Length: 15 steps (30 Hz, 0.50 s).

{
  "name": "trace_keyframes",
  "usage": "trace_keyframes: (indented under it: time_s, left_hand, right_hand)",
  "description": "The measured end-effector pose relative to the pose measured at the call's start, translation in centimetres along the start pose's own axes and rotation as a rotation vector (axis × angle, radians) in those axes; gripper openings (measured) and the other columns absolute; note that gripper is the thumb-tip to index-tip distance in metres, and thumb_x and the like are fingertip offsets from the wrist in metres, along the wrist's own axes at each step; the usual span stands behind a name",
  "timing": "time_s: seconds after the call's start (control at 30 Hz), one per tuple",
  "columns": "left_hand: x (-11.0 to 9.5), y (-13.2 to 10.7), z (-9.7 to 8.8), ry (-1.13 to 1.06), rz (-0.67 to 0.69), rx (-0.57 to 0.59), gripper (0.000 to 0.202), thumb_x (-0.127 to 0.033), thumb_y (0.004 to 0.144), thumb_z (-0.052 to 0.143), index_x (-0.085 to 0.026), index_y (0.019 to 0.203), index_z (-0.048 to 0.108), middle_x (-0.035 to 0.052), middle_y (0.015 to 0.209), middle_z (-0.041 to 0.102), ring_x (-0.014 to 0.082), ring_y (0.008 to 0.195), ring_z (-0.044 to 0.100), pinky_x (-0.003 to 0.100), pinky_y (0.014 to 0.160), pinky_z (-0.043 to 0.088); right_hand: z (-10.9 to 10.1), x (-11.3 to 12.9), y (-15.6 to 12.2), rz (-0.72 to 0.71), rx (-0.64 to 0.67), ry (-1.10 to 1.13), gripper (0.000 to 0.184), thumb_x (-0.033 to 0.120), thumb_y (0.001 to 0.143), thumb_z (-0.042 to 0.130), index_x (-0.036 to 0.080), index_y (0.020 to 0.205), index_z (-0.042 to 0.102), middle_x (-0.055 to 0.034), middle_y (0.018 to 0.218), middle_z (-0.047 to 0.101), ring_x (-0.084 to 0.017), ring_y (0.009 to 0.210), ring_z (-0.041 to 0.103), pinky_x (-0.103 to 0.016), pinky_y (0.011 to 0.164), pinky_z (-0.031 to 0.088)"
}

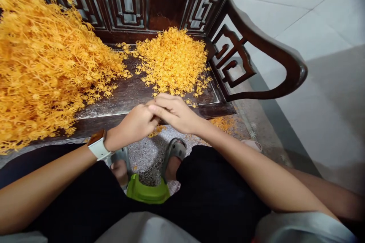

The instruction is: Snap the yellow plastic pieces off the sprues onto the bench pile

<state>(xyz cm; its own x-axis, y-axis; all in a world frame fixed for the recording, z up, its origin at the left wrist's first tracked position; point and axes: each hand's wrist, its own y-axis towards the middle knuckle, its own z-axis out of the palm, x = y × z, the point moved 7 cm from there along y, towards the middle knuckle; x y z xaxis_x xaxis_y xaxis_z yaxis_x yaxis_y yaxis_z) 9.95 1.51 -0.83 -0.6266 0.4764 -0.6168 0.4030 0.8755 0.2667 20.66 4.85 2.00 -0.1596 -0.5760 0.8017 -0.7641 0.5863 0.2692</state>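
Note:
My left hand point(138, 121), with a pale-strapped watch point(99, 146) on its wrist, meets my right hand point(175, 113) just over the front edge of the dark wooden bench point(99, 111). Both are closed and pressed together, the right hand's thumb and fingers lapping over the left one's fingers. Whatever lies between them, if anything, is hidden. Right behind the hands sits a heap of small loose orange-yellow plastic flower-like pieces point(176, 60). A much larger pile of orange-yellow branching plastic sprigs point(51, 64) covers the bench on the left.
The bench has a carved lattice back point(125, 0) and a curved armrest point(265, 45) on the right. Orange bits point(224, 123) lie on the speckled floor beneath. A green plastic stool point(148, 191) shows between my legs. Light tiled wall stands at the right.

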Motion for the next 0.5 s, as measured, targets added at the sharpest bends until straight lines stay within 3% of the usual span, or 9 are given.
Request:
trace_keyframes:
  time_s: [0.07,0.13,0.27,0.33,0.43,0.5]
  left_hand:
    - [-0.2,0.0,0.1,0.02,-0.014,0.046,0.019,-0.012,0.095,0.055,-0.015,0.079,0.065,0.0063,0.074,0.069,0.0152,0.061,0.057,0.031,0.059,0.042]
    - [-0.6,0.1,0.1,-0.014,-0.014,0.064,0.023,-0.013,0.096,0.054,-0.016,0.075,0.062,0.0036,0.069,0.065,0.013,0.056,0.052,0.03,0.055,0.038]
    - [-1.0,0.2,-0.3,-0.176,0.012,0.008,0.013,-0.005,0.083,0.057,-0.016,0.081,0.064,0.0031,0.077,0.069,0.0133,0.063,0.059,0.027,0.055,0.041]
    - [-0.9,0.3,-0.3,-0.265,0.001,0.016,0.017,-0.002,0.077,0.057,-0.016,0.08,0.064,0.0021,0.078,0.07,0.0131,0.065,0.061,0.025,0.057,0.043]
    - [-0.8,0.6,-0.5,-0.314,-0.021,0.019,0.016,-0.003,0.081,0.058,-0.017,0.077,0.065,0.0005,0.076,0.069,0.0128,0.068,0.062,0.026,0.062,0.045]
    - [-0.9,0.7,-0.7,-0.293,-0.05,0.042,0.017,-0.008,0.087,0.062,-0.017,0.074,0.062,-0.0023,0.066,0.062,0.0113,0.061,0.055,0.027,0.059,0.04]
  right_hand:
    - [-0.2,-0.2,0.1,-0.015,-0.028,0.048,0.048,0.046,0.116,0.048,0.017,0.081,0.065,-0.0018,0.083,0.058,-0.015,0.08,0.056,-0.032,0.081,0.044]
    - [-0.2,-0.2,0.1,-0.012,-0.017,0.055,0.048,0.045,0.116,0.047,0.017,0.083,0.067,-0.0025,0.084,0.059,-0.015,0.082,0.057,-0.032,0.081,0.044]
    - [0.3,0.5,-0.1,0.002,0.012,-0.051,0.046,0.059,0.109,0.059,0.015,0.102,0.071,-0.0066,0.097,0.064,-0.019,0.089,0.06,-0.033,0.082,0.045]
    - [0.5,0.9,-0.1,-0.016,0.016,-0.082,0.05,0.063,0.106,0.061,0.014,0.102,0.07,-0.0061,0.095,0.063,-0.019,0.086,0.058,-0.033,0.08,0.043]
    - [0.1,1.0,0.1,-0.065,0.026,-0.004,0.051,0.059,0.113,0.049,0.016,0.094,0.068,-0.0041,0.089,0.062,-0.017,0.084,0.057,-0.031,0.079,0.043]
    - [-0.6,0.3,0.1,-0.039,0.01,0.053,0.052,0.058,0.114,0.047,0.017,0.087,0.067,-0.0017,0.082,0.061,-0.015,0.079,0.056,-0.03,0.077,0.042]
